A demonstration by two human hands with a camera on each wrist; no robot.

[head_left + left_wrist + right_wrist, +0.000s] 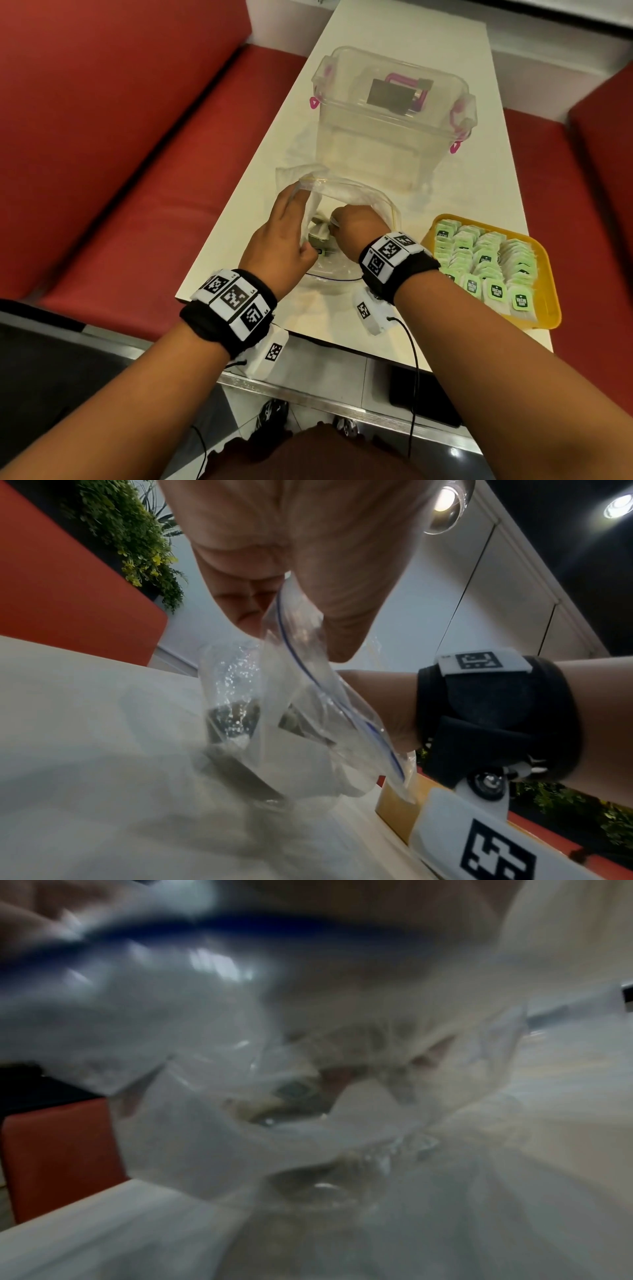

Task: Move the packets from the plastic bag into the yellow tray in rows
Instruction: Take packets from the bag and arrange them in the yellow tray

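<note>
A clear zip plastic bag (359, 195) lies open on the cream table, with a few pale green packets (318, 236) at its bottom. My left hand (294, 226) pinches the bag's left rim, thumb and fingers closed on the blue zip line (294, 642). My right hand (352, 222) is inside the bag's mouth, fingers bent down onto the packets. Plastic and blur hide its grip in the right wrist view, where one packet (294, 1091) shows. To the right, the yellow tray (548, 308) holds rows of green packets (486, 260).
A clear lidded box (394, 113) with pink latches stands just beyond the bag. Red bench seats (137, 171) flank the narrow table (411, 37). The tray sits at the table's near right corner; its side (397, 802) shows beneath my right wrist.
</note>
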